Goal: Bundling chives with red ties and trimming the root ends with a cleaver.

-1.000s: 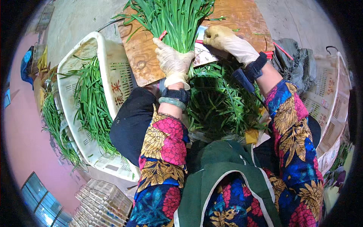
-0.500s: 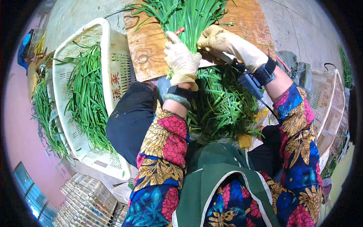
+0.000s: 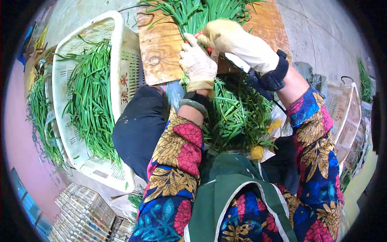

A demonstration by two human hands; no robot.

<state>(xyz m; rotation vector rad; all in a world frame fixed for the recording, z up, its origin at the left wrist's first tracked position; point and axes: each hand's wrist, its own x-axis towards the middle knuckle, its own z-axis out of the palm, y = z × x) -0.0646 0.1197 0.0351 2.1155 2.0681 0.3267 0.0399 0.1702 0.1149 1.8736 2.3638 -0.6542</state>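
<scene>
Right hand now over green bundle, beside left hand.

From the person's head, a wide fisheye camera looks down at close range, upright: left hand at twelve o'clock, right hand at one, green apron nearest at five, white crate at nine; straight edges bow toward the rim.
</scene>
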